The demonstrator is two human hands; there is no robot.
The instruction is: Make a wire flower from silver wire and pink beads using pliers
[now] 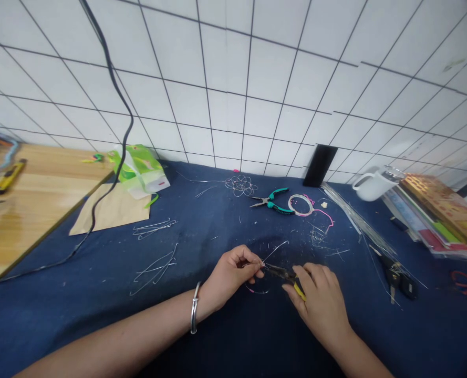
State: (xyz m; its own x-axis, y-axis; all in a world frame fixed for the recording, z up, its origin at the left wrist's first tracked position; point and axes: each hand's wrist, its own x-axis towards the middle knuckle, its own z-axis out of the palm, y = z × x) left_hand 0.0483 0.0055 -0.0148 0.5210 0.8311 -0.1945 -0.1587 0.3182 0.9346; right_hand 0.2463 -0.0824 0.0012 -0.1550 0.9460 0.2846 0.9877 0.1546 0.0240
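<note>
L hand (229, 275) has its fingers pinching thin wire (276, 252), one end poking up past the tips. R hand (322, 294) has its fingers wrapped round yellow-handled pliers (299, 290), nose right by the L fingertips; can't tell if it's biting. Beyond the fingers on the table (205, 226): teal pliers (268, 200) w/ a coil (302, 215) beside 'em; bent wires (154, 270) off L.
</note>
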